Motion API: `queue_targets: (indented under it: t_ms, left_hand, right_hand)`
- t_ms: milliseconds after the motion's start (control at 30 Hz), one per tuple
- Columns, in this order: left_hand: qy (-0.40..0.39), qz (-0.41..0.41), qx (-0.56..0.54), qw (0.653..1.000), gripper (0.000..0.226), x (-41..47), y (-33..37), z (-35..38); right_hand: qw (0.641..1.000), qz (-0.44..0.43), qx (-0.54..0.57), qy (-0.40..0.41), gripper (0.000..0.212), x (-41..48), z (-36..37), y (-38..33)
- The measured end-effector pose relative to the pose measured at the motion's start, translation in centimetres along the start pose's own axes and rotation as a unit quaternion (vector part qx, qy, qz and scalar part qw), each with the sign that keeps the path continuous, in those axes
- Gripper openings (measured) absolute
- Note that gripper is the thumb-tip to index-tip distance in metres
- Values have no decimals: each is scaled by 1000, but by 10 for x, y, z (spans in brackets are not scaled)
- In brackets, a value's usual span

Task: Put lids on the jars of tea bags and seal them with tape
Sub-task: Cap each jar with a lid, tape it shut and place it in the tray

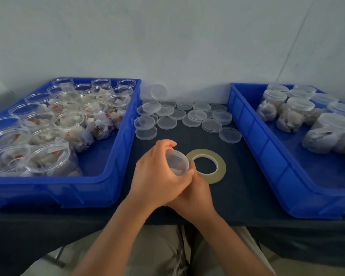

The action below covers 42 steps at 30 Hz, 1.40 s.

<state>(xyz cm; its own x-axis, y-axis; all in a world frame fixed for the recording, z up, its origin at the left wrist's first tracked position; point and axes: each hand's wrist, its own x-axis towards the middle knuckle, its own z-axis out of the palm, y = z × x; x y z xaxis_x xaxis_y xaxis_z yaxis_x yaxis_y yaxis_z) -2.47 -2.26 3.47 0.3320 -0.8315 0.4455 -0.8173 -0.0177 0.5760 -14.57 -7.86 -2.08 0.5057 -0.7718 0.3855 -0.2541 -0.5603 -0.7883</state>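
Hands: left hand [157, 172] over right hand [195, 194], grasping lidded jar [177, 162] | tape roll [207, 166] just beside | loose lids [187, 116] behind

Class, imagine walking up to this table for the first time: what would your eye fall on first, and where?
Two blue bins flank the table: the left bin crowded with open jars of tea bags, the right bin holding lidded jars. Between them, the left hand and right hand hold one clear jar beside a tape roll, loose lids scattered behind.
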Motion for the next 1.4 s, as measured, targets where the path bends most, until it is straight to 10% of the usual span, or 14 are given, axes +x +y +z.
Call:
queue_targets:
  t_ms: [267, 467, 667, 967, 1400]
  left_hand:
    - [-92, 13, -11, 996, 83, 12, -15, -18]
    - [-37, -27, 118, 992, 75, 10, -24, -31]
    - [-90, 18, 54, 994, 59, 12, -32, -23]
    - [47, 161, 64, 984, 56, -12, -7, 0]
    - [104, 134, -49, 984, 26, -21, 22, 9]
  right_hand:
    - [985, 35, -21, -167, 84, 19, -26, 6]
    - [928, 70, -276, -241, 124, 30, -88, 55]
    - [907, 6, -344, -243, 50, 33, -104, 60]
    - [993, 58, -79, -65, 34, 7, -101, 15]
    - [996, 67, 47, -29, 55, -23, -81, -23]
